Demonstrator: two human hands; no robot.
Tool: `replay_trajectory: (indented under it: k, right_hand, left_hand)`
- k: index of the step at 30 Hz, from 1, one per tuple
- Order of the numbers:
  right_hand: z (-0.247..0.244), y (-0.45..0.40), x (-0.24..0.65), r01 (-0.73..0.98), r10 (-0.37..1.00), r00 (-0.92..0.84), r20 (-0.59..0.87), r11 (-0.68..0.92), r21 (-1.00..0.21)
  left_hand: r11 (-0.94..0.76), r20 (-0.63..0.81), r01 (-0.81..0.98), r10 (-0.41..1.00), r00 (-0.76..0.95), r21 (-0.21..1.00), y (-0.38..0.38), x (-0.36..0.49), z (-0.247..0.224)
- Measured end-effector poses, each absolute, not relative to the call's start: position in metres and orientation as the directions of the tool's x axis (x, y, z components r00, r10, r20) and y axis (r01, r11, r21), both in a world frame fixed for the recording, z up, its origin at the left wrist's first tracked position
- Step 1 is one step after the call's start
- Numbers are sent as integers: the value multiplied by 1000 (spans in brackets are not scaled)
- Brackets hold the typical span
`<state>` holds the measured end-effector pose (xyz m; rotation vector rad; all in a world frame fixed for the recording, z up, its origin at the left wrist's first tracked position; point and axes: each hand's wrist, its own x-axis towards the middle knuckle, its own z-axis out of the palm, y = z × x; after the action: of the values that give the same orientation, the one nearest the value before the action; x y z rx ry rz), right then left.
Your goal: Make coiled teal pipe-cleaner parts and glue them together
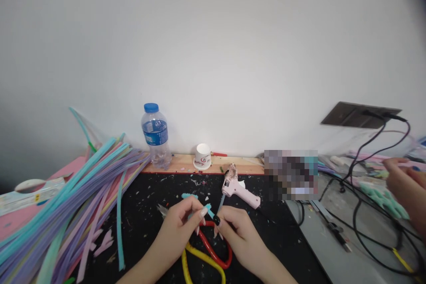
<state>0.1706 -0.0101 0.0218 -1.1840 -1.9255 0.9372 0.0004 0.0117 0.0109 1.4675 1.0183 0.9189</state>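
Observation:
Just above the black mat, my left hand [181,222] pinches a short turquoise fuzzy strip [209,210] between thumb and fingers. The fingertips of my right hand [238,228] are closed on the lower end of that same strip. Another turquoise bit [189,196] shows behind my left fingers. Beneath both hands lie a red loop [213,248] and a yellow loop [203,255], which look like scissor handles; my hands hide part of them. Just beyond my right hand, a pink glue gun [238,188] lies on its side with a glue stick in its back.
Long pastel fuzzy stems [83,195] are heaped at left. A water bottle [157,135] and a paper cup [202,157] stand by the wall. At right are black cables [354,186], a craft knife [333,227], a wall socket [361,115] and another person's hand [406,186].

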Motion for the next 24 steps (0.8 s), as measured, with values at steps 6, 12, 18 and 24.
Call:
replay_trajectory:
  k: [6,12,18,24]
  right_hand:
    - [16,-5,174,441,963,-232,140,233,-867]
    - [16,-1,177,421,968,-211,136,215,-881]
    - [17,-3,179,457,956,-269,114,231,-859]
    - [18,-3,177,495,950,-297,99,242,-835]
  left_hand:
    - [-6,-40,116,919,391,993,16,-2,7]
    - [-50,-51,240,916,398,970,16,-4,7]
    - [-251,107,315,906,410,915,17,-7,20]
    - [-137,-5,275,888,459,952,16,-5,11]
